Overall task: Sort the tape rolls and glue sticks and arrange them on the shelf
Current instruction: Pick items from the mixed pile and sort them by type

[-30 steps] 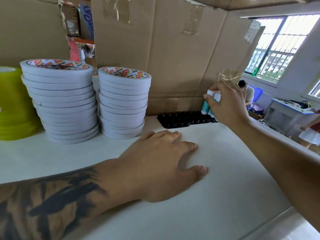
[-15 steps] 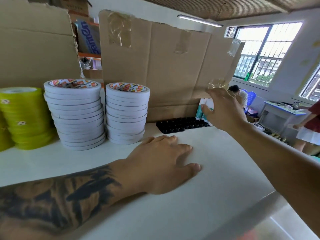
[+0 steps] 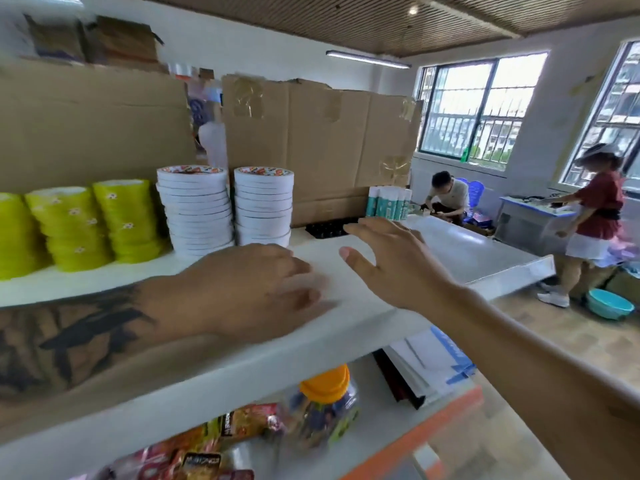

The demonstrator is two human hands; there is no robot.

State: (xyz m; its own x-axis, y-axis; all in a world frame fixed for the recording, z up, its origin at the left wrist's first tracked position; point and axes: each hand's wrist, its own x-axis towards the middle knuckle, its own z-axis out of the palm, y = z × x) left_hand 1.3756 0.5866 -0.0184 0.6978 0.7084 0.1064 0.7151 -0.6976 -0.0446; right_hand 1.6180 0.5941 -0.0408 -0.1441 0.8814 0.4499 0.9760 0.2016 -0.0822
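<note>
Glue sticks [image 3: 388, 203]: a row stands upright at the back right of the shelf [image 3: 346, 327], against the cardboard [image 3: 322, 147], on the right end of the black tray [image 3: 329, 227].
Change: one second ago the right hand [image 3: 391, 261] held a stick pinched over the tray; now that hand is empty and nearer the camera, apart from the row.
Meaning: judged as a stick just seated in the tray and let go; the next step is likely fetching another item.
Right fingers: spread wide, holding nothing, hovering above the shelf surface.
Left hand [image 3: 249, 292]: palm down on the front of the shelf, as before; fingers loosely flat, holding nothing; outline blurred.
White tape [image 3: 228, 209]: two neat stacks side by side at mid-shelf, left of the tray.
Yellow tape [image 3: 72, 226]: three stacks at the left end, just beside the white stacks.
Tray contents: sticks fill only the right end; the dark sockets to the left appear empty. Exact count of sticks cannot be read.
Lower shelf: a jar with an orange lid [image 3: 325, 407] and snack packets [image 3: 214, 445]; not part of the task.
Task state: tape appears sorted by colour; the tray has room for more sticks.
</note>
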